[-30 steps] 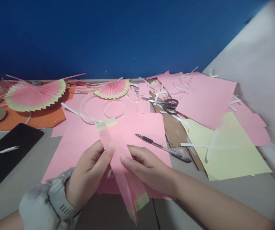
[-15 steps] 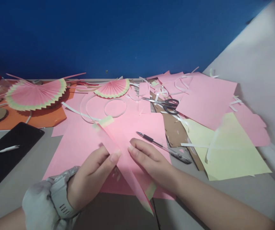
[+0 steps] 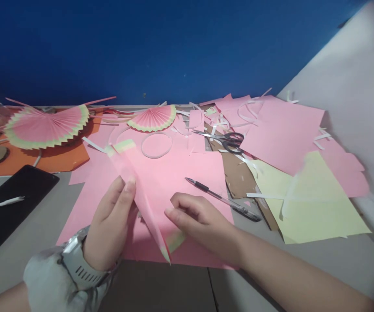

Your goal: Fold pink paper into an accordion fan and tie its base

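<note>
My left hand (image 3: 110, 221) is closed on a folded pink paper strip (image 3: 148, 212), pinching it between thumb and fingers. Pale green bands mark the strip's ends, and it slants from upper left down toward the right. Beside the strip, my right hand (image 3: 203, 221) hovers with loosely curled fingers and the thumb a little apart, holding nothing that I can see. Under both hands lie large pink sheets (image 3: 187, 173). A black-gripped pen (image 3: 219, 198) rests just past my right hand.
Pleated pink-and-green paper fans (image 3: 48, 125) lie at the back left, over orange card (image 3: 73, 160). A black phone (image 3: 18, 199) lies at left. Scissors (image 3: 228, 141) sit on brown cardboard (image 3: 239, 177). Yellow-green paper (image 3: 323, 216) and pink paper (image 3: 284, 134) cover the right side.
My left hand has moved left and slightly up with the folded strip. My right hand has come off the strip and stays near the same place.
</note>
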`<state>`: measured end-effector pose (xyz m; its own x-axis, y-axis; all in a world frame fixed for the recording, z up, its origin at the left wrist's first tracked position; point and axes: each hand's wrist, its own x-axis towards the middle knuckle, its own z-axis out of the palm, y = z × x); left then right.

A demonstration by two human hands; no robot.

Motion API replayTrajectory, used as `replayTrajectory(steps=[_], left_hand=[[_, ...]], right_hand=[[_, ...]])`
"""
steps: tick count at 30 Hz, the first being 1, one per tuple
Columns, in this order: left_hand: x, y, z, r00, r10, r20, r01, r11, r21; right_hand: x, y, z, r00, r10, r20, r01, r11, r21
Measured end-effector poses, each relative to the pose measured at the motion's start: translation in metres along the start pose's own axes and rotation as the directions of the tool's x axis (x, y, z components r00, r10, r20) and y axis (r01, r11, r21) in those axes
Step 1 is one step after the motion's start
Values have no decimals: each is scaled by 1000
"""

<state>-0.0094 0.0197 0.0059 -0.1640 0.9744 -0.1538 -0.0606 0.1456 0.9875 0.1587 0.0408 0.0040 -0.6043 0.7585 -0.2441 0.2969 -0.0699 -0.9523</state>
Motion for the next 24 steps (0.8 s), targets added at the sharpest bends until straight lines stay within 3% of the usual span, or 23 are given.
replayTrajectory(steps=[3, 6, 9, 13, 15, 17, 20, 22, 24], left_hand=[[0, 2, 0, 1000, 13, -27, -13, 1000, 14], [-3, -2, -2, 992, -53, 117, 47, 997, 56], [-6, -8, -4, 968, -139, 211, 123, 989, 85], [-8, -13, -6, 976, -155, 153, 155, 988, 13], [-8, -13, -7, 971, -154, 184, 161, 987, -25], [-7, -11, -8, 953, -127, 274, 133, 991, -3], [-7, -5, -9, 903, -35, 428, -10, 995, 102], [-7, -2, -8, 888, 19, 460, -81, 990, 116], [-8, -4, -8, 901, 36, 433, -84, 992, 92]], right_hand=[[0, -1, 0, 1000, 6, -20, -7, 997, -74], [0, -1, -1, 1000, -7, -29, 4, 996, -91], [-1, 1, -1, 999, 24, -24, -25, 1000, -9], [-2, 2, 1, 993, 102, 55, -108, 986, 127], [-1, 1, 1, 986, 125, 111, -148, 961, 234], [-1, 0, 0, 984, 96, 150, -144, 927, 346], [-1, 0, -3, 985, -12, 171, -64, 901, 429], [-1, 0, -4, 985, -53, 166, -26, 896, 443], [0, 1, -4, 989, -43, 139, -24, 896, 444]])
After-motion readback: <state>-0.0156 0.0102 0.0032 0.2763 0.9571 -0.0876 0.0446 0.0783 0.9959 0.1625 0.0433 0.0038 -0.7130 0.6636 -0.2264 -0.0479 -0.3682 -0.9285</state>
